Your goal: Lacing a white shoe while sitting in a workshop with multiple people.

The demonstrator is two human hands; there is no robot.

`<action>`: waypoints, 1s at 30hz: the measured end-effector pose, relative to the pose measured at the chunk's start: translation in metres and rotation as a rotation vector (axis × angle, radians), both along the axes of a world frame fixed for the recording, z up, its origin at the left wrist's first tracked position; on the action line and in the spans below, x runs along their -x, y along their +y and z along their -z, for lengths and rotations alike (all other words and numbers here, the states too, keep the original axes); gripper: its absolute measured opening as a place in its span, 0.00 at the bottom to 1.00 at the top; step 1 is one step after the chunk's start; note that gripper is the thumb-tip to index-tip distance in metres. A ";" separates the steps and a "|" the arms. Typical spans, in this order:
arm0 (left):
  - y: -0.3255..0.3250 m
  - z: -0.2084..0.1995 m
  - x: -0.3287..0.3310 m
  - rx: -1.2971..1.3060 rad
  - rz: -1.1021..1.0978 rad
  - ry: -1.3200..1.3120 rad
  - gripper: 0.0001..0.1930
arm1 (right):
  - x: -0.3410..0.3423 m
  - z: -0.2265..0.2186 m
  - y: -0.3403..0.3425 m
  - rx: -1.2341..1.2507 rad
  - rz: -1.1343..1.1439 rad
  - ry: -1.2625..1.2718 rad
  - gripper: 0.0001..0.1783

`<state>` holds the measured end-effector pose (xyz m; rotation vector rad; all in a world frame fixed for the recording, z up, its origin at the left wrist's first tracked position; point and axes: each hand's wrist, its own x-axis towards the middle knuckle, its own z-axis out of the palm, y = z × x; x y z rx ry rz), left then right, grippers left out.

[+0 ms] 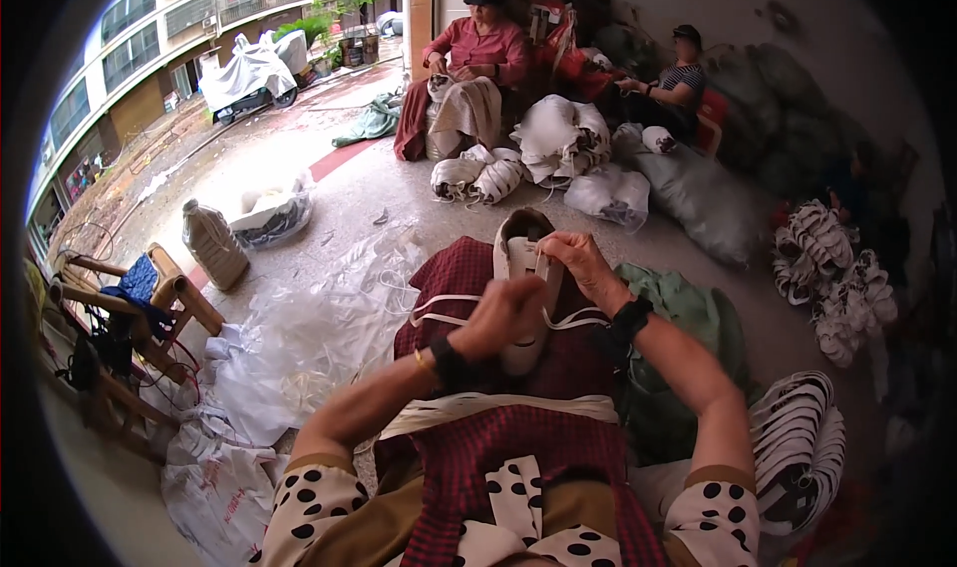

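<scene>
**Inspector:** White shoe upper (522, 268) confirmed at centre frame, lying lengthwise on the lap over a dark red checked cloth (454, 278). Its opening faces away from the wearer of the camera.

**Clerk:** Condition of the hands?

**Inspector:** Left hand (501, 316) is clenched, fingers curled over a white strap (449, 303) that runs out to the left across the cloth. It rests against the near side of the upper. Right hand (581, 261) grips the far right edge of the upper, fingers closed on it, with more strap passing beneath the wrist. Both wrists carry a dark band.

**Clerk:** Material within reach?

**Inspector:** A folded stack of white strapping (498, 408) lies across the lap, nearer the body than the upper. To the right, beside the knee, a pile of finished white uppers (797, 437) is stacked. A green cloth (688, 318) sits under the right forearm. To the left, crumpled clear plastic sheeting (319, 328) covers the floor.

**Clerk:** Surroundings?

**Inspector:** A wooden chair frame (150, 308) stands at far left, a large plastic jug (211, 243) just beyond it. Two seated persons work at the far side, one in a pink top (478, 54), one in a striped top (678, 84), with white bundles (563, 134) heaped on the floor between them. More uppers (827, 268) lie at right, well apart from the lap.
</scene>
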<state>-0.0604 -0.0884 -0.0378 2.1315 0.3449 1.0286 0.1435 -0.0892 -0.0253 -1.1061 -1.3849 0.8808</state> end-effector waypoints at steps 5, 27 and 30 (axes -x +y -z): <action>-0.011 -0.046 0.009 0.138 -0.116 -0.011 0.10 | 0.000 -0.001 -0.021 0.050 0.002 0.025 0.13; 0.005 -0.141 0.028 0.480 0.299 0.158 0.11 | -0.003 0.017 -0.021 -0.247 -0.060 -0.538 0.10; 0.057 -0.218 0.054 -0.657 0.020 0.222 0.12 | -0.003 0.009 -0.019 -0.218 -0.071 -0.554 0.09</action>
